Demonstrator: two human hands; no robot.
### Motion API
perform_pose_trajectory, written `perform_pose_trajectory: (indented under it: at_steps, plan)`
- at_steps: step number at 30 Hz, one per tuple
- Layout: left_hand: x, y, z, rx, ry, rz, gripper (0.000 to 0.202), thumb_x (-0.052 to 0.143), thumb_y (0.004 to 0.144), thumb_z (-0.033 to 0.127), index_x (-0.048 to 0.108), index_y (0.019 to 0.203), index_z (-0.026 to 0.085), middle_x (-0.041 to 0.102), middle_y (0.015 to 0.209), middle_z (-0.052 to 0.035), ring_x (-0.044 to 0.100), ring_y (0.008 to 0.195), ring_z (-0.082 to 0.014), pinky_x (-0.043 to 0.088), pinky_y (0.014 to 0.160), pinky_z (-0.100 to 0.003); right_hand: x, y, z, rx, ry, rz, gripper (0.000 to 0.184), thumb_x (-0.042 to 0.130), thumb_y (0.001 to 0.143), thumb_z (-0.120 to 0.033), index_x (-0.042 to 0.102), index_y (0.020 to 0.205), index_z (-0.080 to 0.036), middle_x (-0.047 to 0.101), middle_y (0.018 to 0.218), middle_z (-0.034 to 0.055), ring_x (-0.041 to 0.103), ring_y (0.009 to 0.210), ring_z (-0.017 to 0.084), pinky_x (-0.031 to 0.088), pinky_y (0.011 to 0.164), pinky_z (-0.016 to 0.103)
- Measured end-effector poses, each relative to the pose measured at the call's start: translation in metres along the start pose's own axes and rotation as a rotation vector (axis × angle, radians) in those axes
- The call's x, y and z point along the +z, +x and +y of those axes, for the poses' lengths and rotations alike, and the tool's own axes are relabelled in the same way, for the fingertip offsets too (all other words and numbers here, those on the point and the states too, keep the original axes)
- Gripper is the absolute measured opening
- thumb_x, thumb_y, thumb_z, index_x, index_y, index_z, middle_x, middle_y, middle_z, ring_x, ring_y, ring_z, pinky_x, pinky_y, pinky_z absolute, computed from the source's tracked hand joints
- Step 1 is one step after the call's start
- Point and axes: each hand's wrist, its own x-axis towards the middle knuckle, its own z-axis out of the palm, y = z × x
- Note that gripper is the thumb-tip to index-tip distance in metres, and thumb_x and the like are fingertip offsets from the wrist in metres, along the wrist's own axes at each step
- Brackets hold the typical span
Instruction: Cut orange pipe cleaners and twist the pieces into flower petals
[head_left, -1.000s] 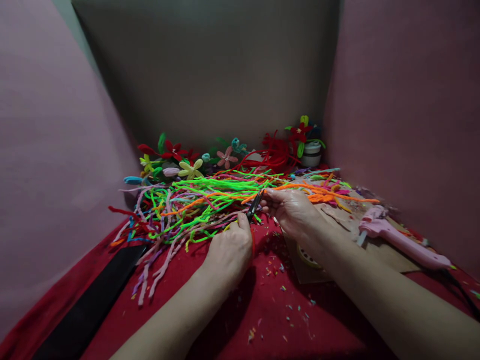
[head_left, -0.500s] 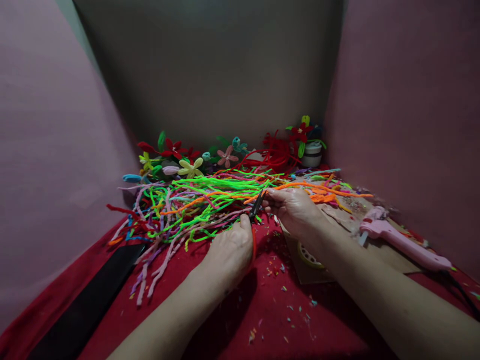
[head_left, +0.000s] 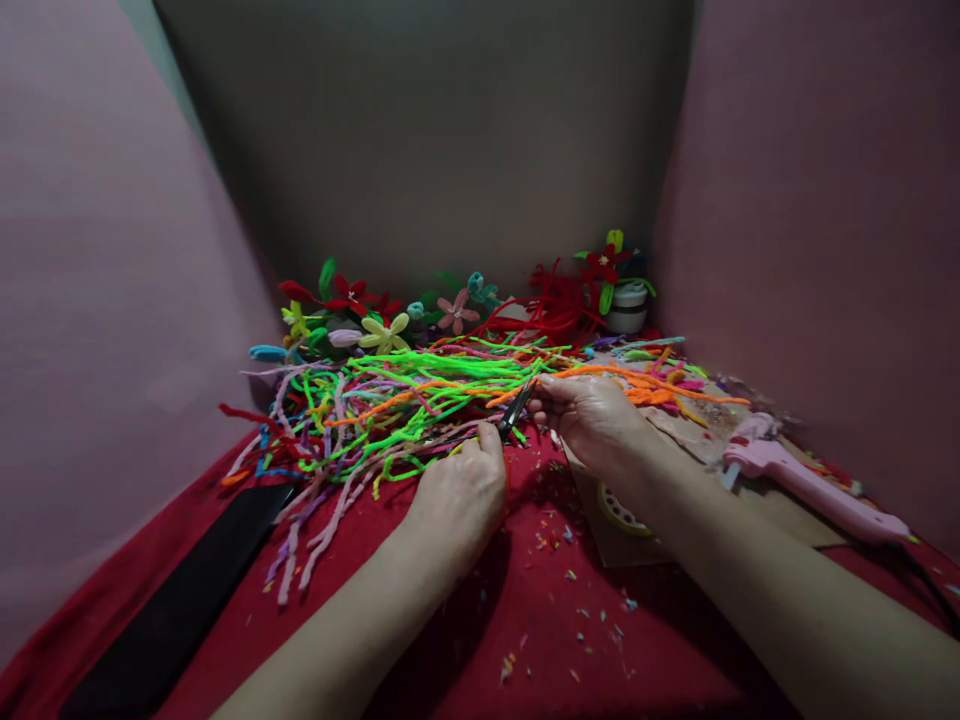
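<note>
Your left hand (head_left: pixel 459 495): curled closed on the scissors (head_left: pixel 514 409), whose slim dark blades angle up to the near edge of the pipe-cleaner pile (head_left: pixel 390 400).
Your right hand (head_left: pixel 592 415): fingers pinched shut on an orange pipe cleaner (head_left: pixel 637 378), long and fuzzy, running rightward out of the pile.
Pile: tangled neon green, pink and purple stems.
Behind the pile: small twisted flowers (head_left: pixel 382 335).
Right of the pile: smooth pink glue gun (head_left: pixel 802 485).

2 hands (head_left: pixel 459 495) (head_left: pixel 592 415), 1 pr. scissors (head_left: pixel 515 408), 1 glue gun (head_left: pixel 806 485), 1 pot (head_left: pixel 627 308)
</note>
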Motion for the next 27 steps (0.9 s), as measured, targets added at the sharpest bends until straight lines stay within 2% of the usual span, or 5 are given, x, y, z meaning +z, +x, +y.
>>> perform_pose_trajectory:
  at_steps: [6, 10, 16, 21, 27]
  plan:
    - [-0.001, 0.0, 0.002, -0.01, -0.095, -0.028, 0.036, 0.026, 0.08, 0.002, 0.036, 0.115, 0.005, 0.063, 0.077, -0.0136, 0.065, 0.065, -0.0236, 0.049, 0.052, -0.03, 0.0, 0.0, -0.001, -0.021, -0.008, 0.003, 0.019, 0.051, 0.071, -0.006, 0.06, 0.055, -0.009, 0.059, 0.048, 0.004, 0.054, 0.044, 0.01, 0.042, 0.042, 0.019]
    - [-0.006, 0.002, -0.006, -0.058, -0.183, -0.041, 0.031, 0.029, 0.079, 0.005, 0.038, 0.109, 0.009, 0.064, 0.08, -0.013, 0.065, 0.07, -0.0233, 0.048, 0.056, -0.03, -0.001, 0.002, -0.004, -0.073, -0.036, 0.037, 0.017, 0.052, 0.07, -0.007, 0.06, 0.055, -0.01, 0.062, 0.053, 0.0054, 0.056, 0.047, 0.011, 0.043, 0.043, 0.02]
    - [-0.004, 0.005, -0.016, 0.088, -0.137, -0.131, 0.025, 0.031, 0.079, 0.013, 0.044, 0.1, 0.014, 0.066, 0.084, -0.0136, 0.064, 0.075, -0.0262, 0.047, 0.061, -0.035, -0.005, 0.005, -0.011, -0.253, -0.021, 0.098, 0.011, 0.055, 0.066, -0.011, 0.059, 0.055, -0.011, 0.06, 0.049, 0.0017, 0.052, 0.043, 0.009, 0.041, 0.043, 0.021]
    - [-0.002, 0.004, -0.013, 0.144, -0.107, -0.211, 0.027, 0.031, 0.08, 0.018, 0.048, 0.1, 0.016, 0.066, 0.079, -0.0134, 0.064, 0.072, -0.0262, 0.046, 0.059, -0.035, -0.003, 0.002, -0.01, -0.319, 0.012, -0.002, 0.007, 0.066, 0.059, -0.016, 0.06, 0.059, -0.012, 0.059, 0.051, -0.0004, 0.052, 0.046, 0.009, 0.042, 0.046, 0.021]
    - [0.0, 0.003, -0.017, 0.17, -0.133, -0.135, 0.03, 0.03, 0.082, 0.022, 0.053, 0.101, 0.018, 0.066, 0.086, -0.013, 0.064, 0.075, -0.0267, 0.045, 0.057, -0.034, 0.001, -0.002, -0.005, -0.328, -0.005, -0.123, 0.011, 0.07, 0.058, -0.019, 0.061, 0.06, -0.012, 0.059, 0.051, -0.0005, 0.053, 0.047, 0.009, 0.041, 0.047, 0.021]
